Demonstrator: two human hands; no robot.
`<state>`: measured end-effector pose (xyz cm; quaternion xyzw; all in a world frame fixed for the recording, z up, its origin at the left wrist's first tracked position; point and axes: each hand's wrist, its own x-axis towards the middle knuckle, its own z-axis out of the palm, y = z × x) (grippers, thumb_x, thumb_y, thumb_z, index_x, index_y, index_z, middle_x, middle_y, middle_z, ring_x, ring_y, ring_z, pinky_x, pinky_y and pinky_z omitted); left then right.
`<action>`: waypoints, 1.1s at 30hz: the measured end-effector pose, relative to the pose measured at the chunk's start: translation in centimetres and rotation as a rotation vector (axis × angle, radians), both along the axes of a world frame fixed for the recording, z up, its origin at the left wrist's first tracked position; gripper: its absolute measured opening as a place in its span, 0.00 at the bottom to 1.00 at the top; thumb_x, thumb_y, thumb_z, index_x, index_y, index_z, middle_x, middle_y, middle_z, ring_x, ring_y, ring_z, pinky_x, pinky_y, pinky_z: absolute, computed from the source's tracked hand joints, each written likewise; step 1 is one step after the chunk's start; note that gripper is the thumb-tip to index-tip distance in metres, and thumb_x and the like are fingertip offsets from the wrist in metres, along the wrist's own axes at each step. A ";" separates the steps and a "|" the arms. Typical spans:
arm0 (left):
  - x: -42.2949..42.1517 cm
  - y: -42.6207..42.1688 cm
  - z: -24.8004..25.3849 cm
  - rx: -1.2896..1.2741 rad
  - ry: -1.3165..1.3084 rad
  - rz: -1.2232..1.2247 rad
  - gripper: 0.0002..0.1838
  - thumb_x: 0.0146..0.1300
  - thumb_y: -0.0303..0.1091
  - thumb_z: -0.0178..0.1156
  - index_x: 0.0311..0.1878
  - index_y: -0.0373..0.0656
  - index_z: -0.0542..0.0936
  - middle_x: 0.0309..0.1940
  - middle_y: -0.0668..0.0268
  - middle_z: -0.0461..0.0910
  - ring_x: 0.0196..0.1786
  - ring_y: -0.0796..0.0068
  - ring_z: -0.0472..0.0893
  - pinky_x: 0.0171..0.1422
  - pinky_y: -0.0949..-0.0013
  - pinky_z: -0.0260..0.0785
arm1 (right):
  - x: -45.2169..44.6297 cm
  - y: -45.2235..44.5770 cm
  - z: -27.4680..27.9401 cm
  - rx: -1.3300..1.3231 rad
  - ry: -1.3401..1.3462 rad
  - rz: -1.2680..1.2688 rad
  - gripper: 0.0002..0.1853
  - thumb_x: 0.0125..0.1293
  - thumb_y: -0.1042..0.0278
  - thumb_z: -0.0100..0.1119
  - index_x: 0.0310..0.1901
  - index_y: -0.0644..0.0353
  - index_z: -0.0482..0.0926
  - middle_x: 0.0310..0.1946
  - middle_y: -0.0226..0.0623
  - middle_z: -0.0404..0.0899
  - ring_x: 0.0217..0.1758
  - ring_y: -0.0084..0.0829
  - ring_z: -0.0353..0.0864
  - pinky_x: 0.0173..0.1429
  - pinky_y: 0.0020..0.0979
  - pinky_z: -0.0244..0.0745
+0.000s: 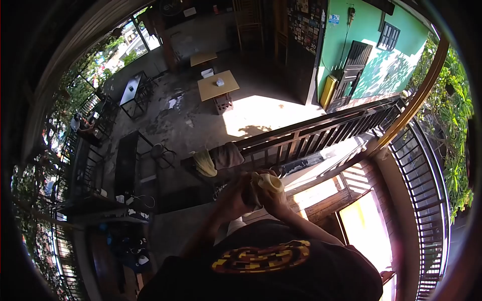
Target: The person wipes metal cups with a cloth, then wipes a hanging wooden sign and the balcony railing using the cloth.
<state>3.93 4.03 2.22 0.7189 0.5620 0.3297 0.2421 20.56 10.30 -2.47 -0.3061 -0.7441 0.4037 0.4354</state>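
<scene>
My right hand (273, 201) is closed round a pale cream, folded or rolled thing (271, 183), which looks soft like cloth; its exact kind is not clear. Close beside it, my left hand (236, 200) is in shade, fingers curled in against the right hand. What the left fingers grip is hidden. Both hands are in front of my chest, over the dark shirt (271, 241). Just beyond them, a yellow-green cloth (205, 163) and a grey-brown cloth (228, 155) hang over the end of the railing (296, 140).
A wooden table (211, 90) with a small white item on it stands on the floor ahead. Dark tables (131, 95) line the left side, where a person (83, 125) is seen far off. Below on the right are sunlit wooden boards (321, 200) and a curved railing (427, 200).
</scene>
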 end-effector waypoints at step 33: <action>-0.3 -1.4 -7.3 -0.495 -0.887 0.300 0.36 0.77 0.65 0.47 0.64 0.38 0.74 0.52 0.62 0.82 0.58 0.72 0.80 0.65 0.65 0.69 | 0.8 -0.8 1.1 0.094 -0.280 0.570 0.20 0.63 0.63 0.72 0.54 0.59 0.80 0.53 0.44 0.81 0.58 0.43 0.82 0.59 0.41 0.78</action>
